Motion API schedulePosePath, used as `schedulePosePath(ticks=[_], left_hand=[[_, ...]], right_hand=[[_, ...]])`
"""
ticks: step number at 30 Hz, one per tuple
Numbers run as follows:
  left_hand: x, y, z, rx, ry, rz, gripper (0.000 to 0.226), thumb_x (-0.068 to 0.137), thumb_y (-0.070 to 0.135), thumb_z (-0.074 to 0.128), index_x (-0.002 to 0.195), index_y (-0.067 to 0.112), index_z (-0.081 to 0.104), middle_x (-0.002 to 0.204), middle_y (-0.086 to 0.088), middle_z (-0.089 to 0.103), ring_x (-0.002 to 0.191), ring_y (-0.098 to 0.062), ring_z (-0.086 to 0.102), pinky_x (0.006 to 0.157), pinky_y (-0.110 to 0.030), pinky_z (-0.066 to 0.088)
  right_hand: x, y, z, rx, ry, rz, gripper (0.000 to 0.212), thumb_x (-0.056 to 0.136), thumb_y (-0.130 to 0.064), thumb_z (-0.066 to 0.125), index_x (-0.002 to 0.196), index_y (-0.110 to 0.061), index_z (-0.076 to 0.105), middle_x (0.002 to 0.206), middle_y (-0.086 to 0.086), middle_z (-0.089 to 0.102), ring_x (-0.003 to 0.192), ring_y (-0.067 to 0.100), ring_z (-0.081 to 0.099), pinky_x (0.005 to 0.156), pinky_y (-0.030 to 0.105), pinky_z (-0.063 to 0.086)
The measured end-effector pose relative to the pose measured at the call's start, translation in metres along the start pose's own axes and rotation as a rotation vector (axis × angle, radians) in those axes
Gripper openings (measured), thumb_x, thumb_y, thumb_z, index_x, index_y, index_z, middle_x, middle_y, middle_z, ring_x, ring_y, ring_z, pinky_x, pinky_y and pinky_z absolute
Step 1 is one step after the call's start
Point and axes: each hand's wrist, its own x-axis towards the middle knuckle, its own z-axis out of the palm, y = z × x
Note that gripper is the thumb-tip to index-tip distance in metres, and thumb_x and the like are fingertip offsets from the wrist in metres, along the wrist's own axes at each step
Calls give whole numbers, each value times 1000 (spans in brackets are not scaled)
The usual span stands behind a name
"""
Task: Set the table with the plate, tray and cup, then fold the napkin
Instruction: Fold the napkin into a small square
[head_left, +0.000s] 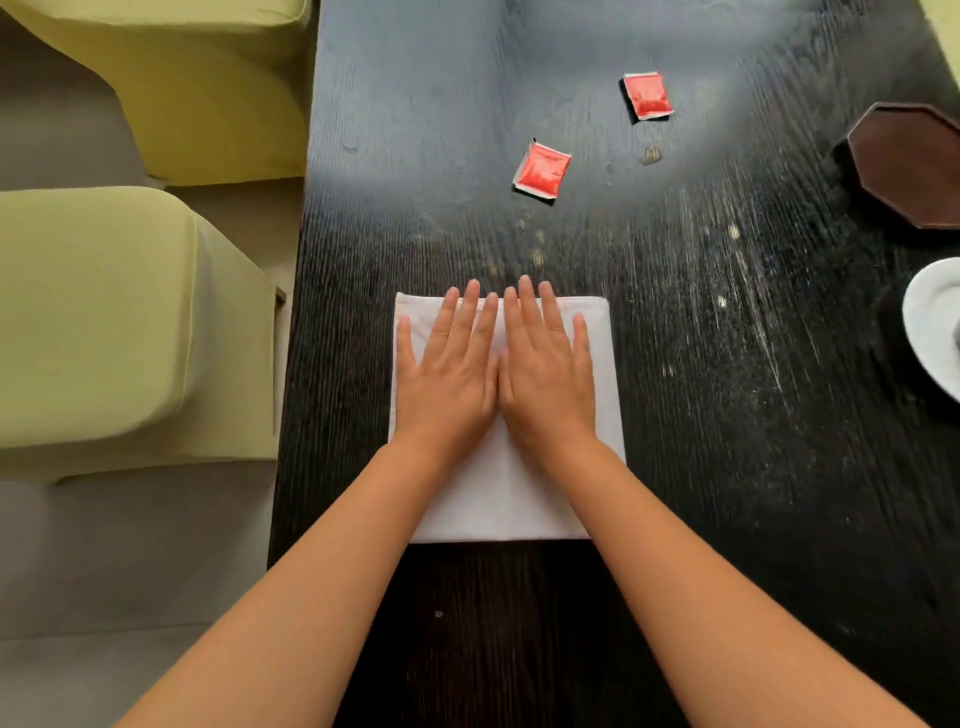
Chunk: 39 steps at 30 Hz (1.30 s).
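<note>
Your left hand (447, 379) lies flat on the white napkin (506, 499), fingers straight and slightly spread, grasping nothing. Your right hand (548, 379) lies flat beside it in the same way, its inner edge touching the left, fingers released and pressing down on the cloth. The one napkin sits squared on the dark table (727, 415), near its left edge, with a crease running down its middle between your wrists. Beyond your fingertips lie two red sachets (542, 170), well apart from the napkin and from each other. At the right edge you have one brown octagonal tray (911, 166) and, nearer you, one white plate (930, 322), partly cut off.
</note>
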Motion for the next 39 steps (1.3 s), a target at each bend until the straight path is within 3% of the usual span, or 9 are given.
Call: schedulePosePath(ticks=[5, 9, 15, 21, 25, 29, 32, 36, 39], left_hand=[[4, -3, 8, 11, 44, -5, 55, 94, 39, 17, 147, 25, 23, 157, -1, 17, 145, -18, 14, 114, -52, 8], [3, -5, 4, 27, 32, 34, 59, 90, 44, 21, 145, 24, 28, 155, -4, 23, 144, -22, 20, 113, -53, 11], [-8, -29, 2, 80, 59, -88, 66, 86, 52, 21, 148, 27, 17, 159, -1, 12, 146, -14, 8, 112, -51, -12], [-22, -3, -8, 32, 122, -276, 62, 94, 43, 24, 149, 19, 8, 159, -2, 4, 146, -17, 4, 112, -60, -7], [-53, 48, -1, -55, 131, -157, 56, 95, 35, 20, 149, 23, 8, 157, 0, 3, 145, -16, 3, 112, -53, -8], [-70, 36, 14, -32, -22, -169, 54, 92, 37, 10, 143, 30, -9, 155, 5, -11, 143, -13, -13, 113, -51, -9], [-71, 31, 14, -33, -31, -114, 57, 91, 42, 12, 145, 31, 1, 154, 3, -7, 143, -15, -8, 114, -51, -6], [-79, 14, 13, -7, -42, 5, 61, 89, 48, 25, 146, 28, 14, 155, -2, 6, 144, -19, 7, 114, -50, 8], [-88, -14, 12, 57, -40, 43, 63, 89, 48, 27, 146, 27, 15, 156, -4, 12, 143, -18, 10, 114, -50, 12]], right_hand=[[8, 13, 18, -39, 12, -45, 59, 95, -26, 32, 148, -11, 9, 159, 3, 3, 146, 14, 0, 116, 36, -5], [7, 27, 14, -59, -16, -74, 66, 94, -36, 33, 148, -10, 7, 159, 4, 2, 146, 15, -1, 115, 34, -9], [7, 70, 1, -160, 15, 13, 77, 87, -53, 22, 148, -9, 2, 159, 4, -1, 146, 14, -4, 117, 42, -6], [-2, 59, -11, -176, 18, 8, 70, 94, -46, 26, 148, -9, 2, 159, 5, -2, 146, 15, -4, 115, 47, -10], [-43, 24, -8, -86, 100, -64, 61, 92, -32, 23, 147, -9, 11, 156, 3, 5, 144, 16, 4, 114, 45, -7], [-73, 27, 5, -113, -70, -30, 57, 93, -35, 12, 144, -16, -7, 156, 0, -5, 140, 13, -13, 114, 42, -13], [-77, 32, 11, -118, -72, -32, 58, 93, -37, 9, 145, -15, -4, 155, 0, -5, 141, 12, -11, 115, 43, -8], [-79, 44, 9, -120, -72, -86, 65, 90, -43, 19, 147, -11, 13, 156, 4, 14, 142, 15, 4, 117, 44, 1], [-80, 70, 3, -157, -73, -112, 70, 88, -47, 22, 146, -12, 8, 155, 2, 10, 142, 15, 5, 115, 45, -2]])
